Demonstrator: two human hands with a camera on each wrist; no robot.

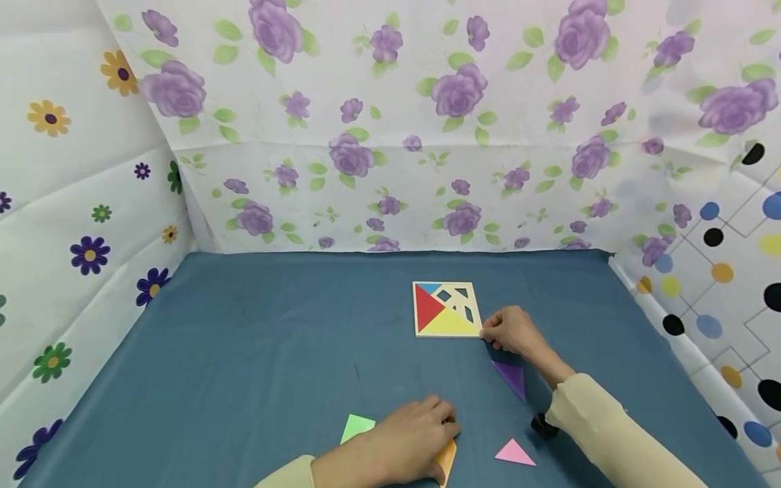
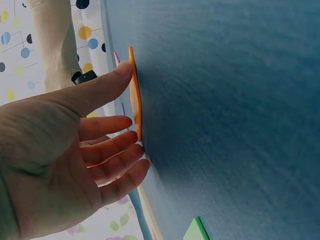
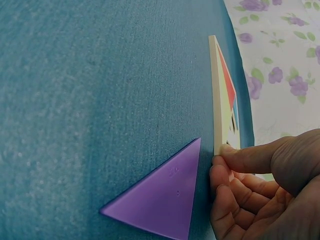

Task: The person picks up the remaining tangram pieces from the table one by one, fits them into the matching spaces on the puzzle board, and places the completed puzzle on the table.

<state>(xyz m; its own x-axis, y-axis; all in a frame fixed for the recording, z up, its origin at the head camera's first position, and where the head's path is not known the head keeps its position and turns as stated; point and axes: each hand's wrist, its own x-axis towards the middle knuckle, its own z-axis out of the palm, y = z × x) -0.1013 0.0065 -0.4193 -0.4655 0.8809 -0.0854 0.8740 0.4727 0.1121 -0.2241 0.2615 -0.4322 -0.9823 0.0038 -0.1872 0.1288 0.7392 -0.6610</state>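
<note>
A wooden tangram board lies flat with red, blue and yellow pieces in it and bare cut-outs on its right side. My right hand pinches the board's near right corner between thumb and fingers. Just below that hand lies a purple triangle. My left hand is over an orange tangram piece, thumb at one end and fingertips at the other; the palm hides much of it in the head view. Partly behind the left hand is a light green piece.
A pink triangle lies to the right of the left hand. Blue cloth covers the table. Flowered sheets stand behind and at the left, a dotted one at the right. A black band shows by the right sleeve.
</note>
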